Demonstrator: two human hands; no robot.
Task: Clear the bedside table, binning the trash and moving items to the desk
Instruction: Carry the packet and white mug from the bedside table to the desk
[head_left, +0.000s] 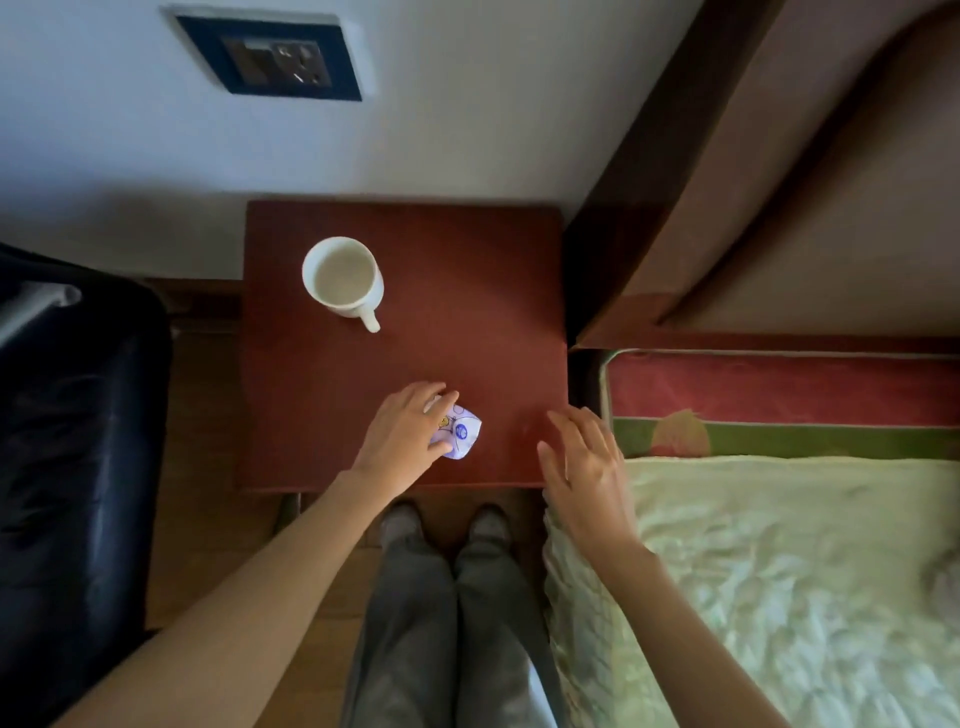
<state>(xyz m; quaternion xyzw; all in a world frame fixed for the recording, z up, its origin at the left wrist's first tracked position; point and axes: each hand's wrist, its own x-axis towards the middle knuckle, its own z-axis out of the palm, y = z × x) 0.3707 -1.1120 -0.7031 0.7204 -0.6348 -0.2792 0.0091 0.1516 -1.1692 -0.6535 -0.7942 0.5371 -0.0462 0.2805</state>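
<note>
I am looking straight down on a reddish-brown bench (467, 291) standing against a pale wall (467, 104), with a bed (779, 571) on its right and a black chair (78, 441) on its left.

The wrapper (464, 432) is lying near the front edge of the bench, a little right of the middle. It is a crumpled scrap, white with purple-blue print, a round blue mark and a small yellow figure on it; the lettering is too small for me to read. My left hand (402, 439) is closing over it from the left, fingers (441, 400) curling across its top and thumb pressing at its lower edge, so the wrapper is sitting between them, touching both and apparently still resting on the bench.

My right hand (584, 462) is hovering over the front right corner of the bench, fingers spread wide, gripping nothing, well clear of the wrapper.

The mug (344, 276) is standing upright toward the back left of the bench, well apart from the wrapper. It is white, its handle pointing toward me, and I am seeing only a pale inside; I cannot tell whether any liquid is in it.

A dark-framed socket (270, 54) is sitting on the wall above.
</note>
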